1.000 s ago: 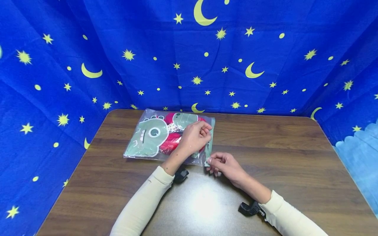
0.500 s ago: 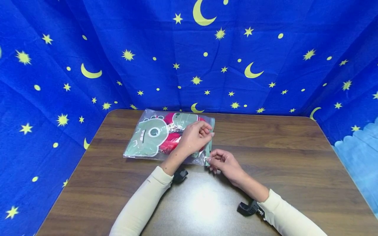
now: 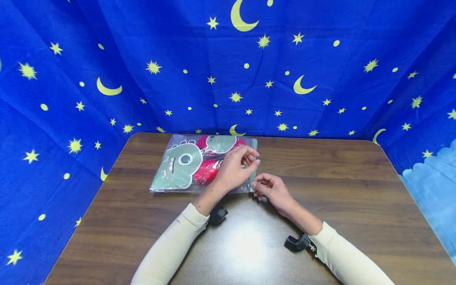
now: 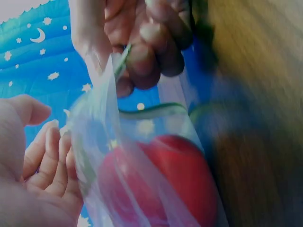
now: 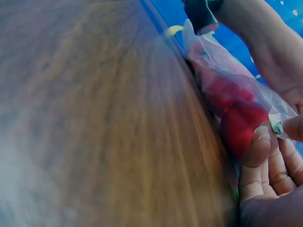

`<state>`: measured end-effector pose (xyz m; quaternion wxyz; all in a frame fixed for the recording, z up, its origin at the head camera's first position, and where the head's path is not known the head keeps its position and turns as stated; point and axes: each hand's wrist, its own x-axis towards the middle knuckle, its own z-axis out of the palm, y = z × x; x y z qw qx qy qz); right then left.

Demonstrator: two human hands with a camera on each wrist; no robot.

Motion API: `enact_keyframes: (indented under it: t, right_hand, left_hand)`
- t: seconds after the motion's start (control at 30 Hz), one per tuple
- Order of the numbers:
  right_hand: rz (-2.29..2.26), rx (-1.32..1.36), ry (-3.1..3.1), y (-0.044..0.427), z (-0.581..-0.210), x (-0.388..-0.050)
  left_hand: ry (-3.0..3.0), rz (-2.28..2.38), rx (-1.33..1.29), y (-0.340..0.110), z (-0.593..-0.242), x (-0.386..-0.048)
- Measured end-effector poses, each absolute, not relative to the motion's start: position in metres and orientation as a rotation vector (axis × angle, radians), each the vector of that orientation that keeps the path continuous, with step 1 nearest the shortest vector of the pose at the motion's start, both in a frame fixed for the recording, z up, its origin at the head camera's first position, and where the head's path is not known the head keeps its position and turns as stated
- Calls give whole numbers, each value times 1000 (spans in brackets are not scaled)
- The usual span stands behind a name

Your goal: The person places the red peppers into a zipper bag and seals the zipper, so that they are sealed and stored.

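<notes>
A clear plastic bag (image 3: 176, 190) with a green strip along its right edge lies on the table. Inside are a green one-eyed cartoon monster (image 3: 179, 170) and red round items (image 4: 184, 175). My right hand (image 3: 272, 192) pinches the near right corner of the bag, thumb against fingers, as the right wrist view also shows. My left hand (image 3: 233, 166) is over the right part of the bag, its fingers beside the green edge. In the left wrist view, nothing shows between its thumb and loosely bent fingers. The left hand hides part of the bag.
The brown wooden table (image 3: 338, 190) extends to the right and toward the front. A blue curtain (image 3: 171, 47) with yellow moons and stars stands behind it and at the sides. Each wrist carries a black camera mount (image 3: 297, 243).
My right hand has moved slightly away from me along the green edge, with the bag's near corner shifting along. The left hand stays almost in place over the bag.
</notes>
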<state>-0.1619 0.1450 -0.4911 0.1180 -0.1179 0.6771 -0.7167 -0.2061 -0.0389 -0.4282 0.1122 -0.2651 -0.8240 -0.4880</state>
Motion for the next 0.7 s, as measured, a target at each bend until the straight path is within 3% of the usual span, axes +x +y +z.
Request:
enact_keyframes:
  t: [0.7]
  right_hand:
    - [-2218,-413,1724,161,-499,-179]
  left_hand:
    - [-2416,-2171,-1025,-14,-451,-164]
